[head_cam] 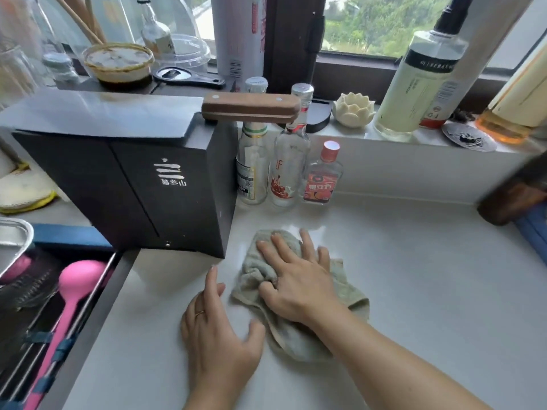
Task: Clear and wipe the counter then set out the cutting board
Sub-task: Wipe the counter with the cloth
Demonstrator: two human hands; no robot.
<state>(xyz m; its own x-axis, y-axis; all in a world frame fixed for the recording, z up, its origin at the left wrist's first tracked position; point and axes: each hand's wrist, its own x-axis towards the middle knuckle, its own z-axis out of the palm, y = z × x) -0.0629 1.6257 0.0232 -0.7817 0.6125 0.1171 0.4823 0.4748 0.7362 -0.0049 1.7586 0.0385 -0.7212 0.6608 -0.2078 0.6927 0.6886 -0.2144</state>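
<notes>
A crumpled grey-green cloth (260, 261) lies on the white counter (414, 276), near its middle. My right hand (296, 276) presses flat on the cloth with the fingers spread and the thumb tucked into a fold. My left hand (219, 329) rests palm down on the bare counter just left of the cloth, fingers apart, a ring on one finger, holding nothing. No cutting board is recognisable in view.
A black box (142, 184) stands left of the cloth, with a cleaver (177, 110) lying on top. Three glass bottles (288, 170) line the back wall. The windowsill carries bottles, a lotus-shaped holder (353, 109) and a bowl (118, 63). A sink with a pink utensil (74, 288) lies at left.
</notes>
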